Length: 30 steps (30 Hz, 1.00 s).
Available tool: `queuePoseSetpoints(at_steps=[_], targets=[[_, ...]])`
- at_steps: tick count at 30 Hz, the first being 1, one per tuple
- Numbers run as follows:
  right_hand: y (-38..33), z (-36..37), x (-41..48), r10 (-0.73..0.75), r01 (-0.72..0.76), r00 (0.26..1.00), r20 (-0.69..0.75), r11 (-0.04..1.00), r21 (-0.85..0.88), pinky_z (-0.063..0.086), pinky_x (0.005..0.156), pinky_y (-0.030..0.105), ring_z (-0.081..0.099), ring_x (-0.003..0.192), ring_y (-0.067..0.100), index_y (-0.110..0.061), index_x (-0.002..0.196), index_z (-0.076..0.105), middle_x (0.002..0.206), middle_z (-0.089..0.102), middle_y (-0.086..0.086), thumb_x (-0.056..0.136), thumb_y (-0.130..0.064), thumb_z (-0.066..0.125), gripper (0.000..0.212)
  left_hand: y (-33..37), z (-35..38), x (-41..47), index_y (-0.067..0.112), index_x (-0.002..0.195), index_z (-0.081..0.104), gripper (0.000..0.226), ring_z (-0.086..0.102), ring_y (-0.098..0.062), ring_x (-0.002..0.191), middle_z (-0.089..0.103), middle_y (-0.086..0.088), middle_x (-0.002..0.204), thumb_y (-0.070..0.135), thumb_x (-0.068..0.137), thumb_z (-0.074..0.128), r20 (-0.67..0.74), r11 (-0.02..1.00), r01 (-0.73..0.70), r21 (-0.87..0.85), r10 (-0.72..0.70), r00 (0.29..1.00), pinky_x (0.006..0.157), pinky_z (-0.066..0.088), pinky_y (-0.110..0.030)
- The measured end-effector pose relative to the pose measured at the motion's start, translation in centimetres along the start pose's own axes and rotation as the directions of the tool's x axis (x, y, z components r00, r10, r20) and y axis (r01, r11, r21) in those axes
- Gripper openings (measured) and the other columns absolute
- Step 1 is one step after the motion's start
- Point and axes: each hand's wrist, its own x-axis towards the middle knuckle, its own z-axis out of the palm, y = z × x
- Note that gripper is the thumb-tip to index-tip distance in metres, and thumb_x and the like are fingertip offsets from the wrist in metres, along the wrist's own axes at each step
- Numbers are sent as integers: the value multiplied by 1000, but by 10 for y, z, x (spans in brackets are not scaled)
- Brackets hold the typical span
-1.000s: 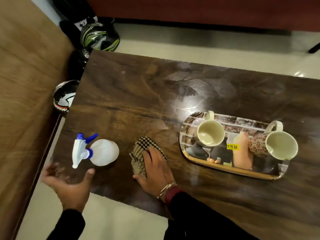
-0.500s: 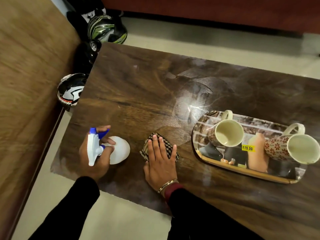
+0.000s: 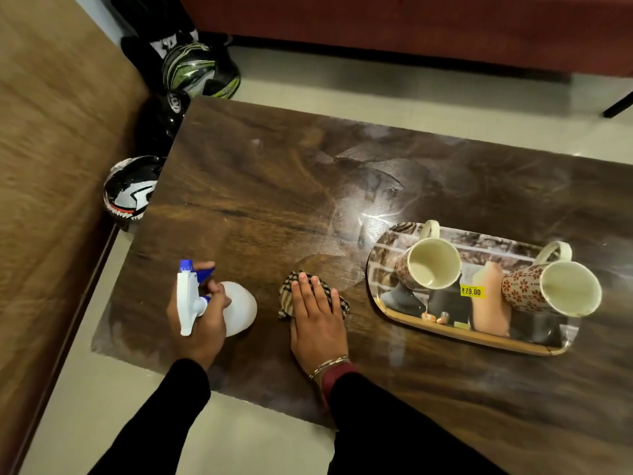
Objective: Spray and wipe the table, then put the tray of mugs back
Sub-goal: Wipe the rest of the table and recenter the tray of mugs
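A white spray bottle (image 3: 239, 311) with a blue and white trigger head lies near the front left corner of the dark wooden table (image 3: 274, 186). My left hand (image 3: 202, 320) grips its neck, fingers curled round it. To its right a checked cloth (image 3: 291, 293) lies on the tabletop, and my right hand (image 3: 317, 320) presses flat on it with straight fingers. Further right stands a printed tray (image 3: 455, 332) holding two cream mugs, one (image 3: 428, 269) on its left side and a flowered one (image 3: 555, 289) on its right. Wet smears shine in the table's middle.
Three motorcycle helmets sit on the floor past the table's left end: a green and black one (image 3: 198, 70), a black one (image 3: 161, 121) and a black and white one (image 3: 130, 197). A wooden panel (image 3: 51, 166) runs along the left. A red sofa base (image 3: 411, 25) spans the back.
My left hand, open and hovering near the table's corner a second ago, has moved onto the spray bottle and closed round its neck. My right hand has stayed flat on the cloth.
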Motion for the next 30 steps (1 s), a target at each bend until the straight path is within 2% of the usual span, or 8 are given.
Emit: queuePoseSetpoints(at_steps=[4,7,11,13,15,18,22,30], targets=[[9,-16,-5,-32,34,999,-28,998,58,37,115,47,55,136,27,-9,142,58,146,58,10,77,-15,36,69,14,2,-18,16,116,60,41,68,-33,90,68,-14,104,32,79,67,41,990,-125,66,122,992,87,59,-45],[14,-32,-18,-90,102,990,-110,989,111,35,119,47,47,143,28,-7,148,50,152,52,12,81,-13,40,68,34,5,-28,11,121,54,53,64,-24,89,61,-6,109,7,71,70,66,966,-247,81,242,968,86,58,-34],[23,-78,-41,-81,109,978,-193,984,139,26,118,44,41,147,26,-10,151,45,156,47,9,86,-18,44,66,76,13,-44,0,127,54,60,68,-37,95,66,-21,113,21,74,73,90,953,-285,103,276,957,92,58,-50],[31,-106,-56,-78,109,970,-229,986,128,27,117,44,42,146,25,-11,150,46,155,49,8,85,-20,44,66,115,21,-62,-3,114,58,52,67,-27,86,68,-22,100,3,67,78,76,911,-388,139,381,922,100,52,-28],[42,-128,-72,-83,107,972,-220,989,103,28,117,43,40,147,24,-12,151,45,157,47,6,84,-21,47,68,166,26,-86,18,111,59,66,60,-1,90,65,15,107,-12,56,78,167,836,-545,64,529,832,99,29,4],[70,-171,-102,1,21,976,-219,995,97,24,119,42,34,149,22,-13,151,44,159,44,4,78,-23,51,74,213,32,-110,40,118,59,75,50,27,99,47,53,116,-8,61,66,243,803,-592,-60,587,772,90,29,9],[115,-225,-141,127,-100,960,-250,988,120,19,120,41,40,146,25,-11,150,46,154,50,6,78,-24,49,73,246,51,-137,69,115,51,80,64,4,93,60,40,105,3,71,60,261,859,-491,-147,512,818,82,44,-2],[205,-290,-222,315,-261,889,-332,945,196,24,117,44,44,144,28,-12,150,43,155,49,7,85,-29,50,68,332,110,-222,18,104,66,35,59,-14,74,62,-2,83,4,73,59,425,838,-491,-238,544,723,70,48,-24]])
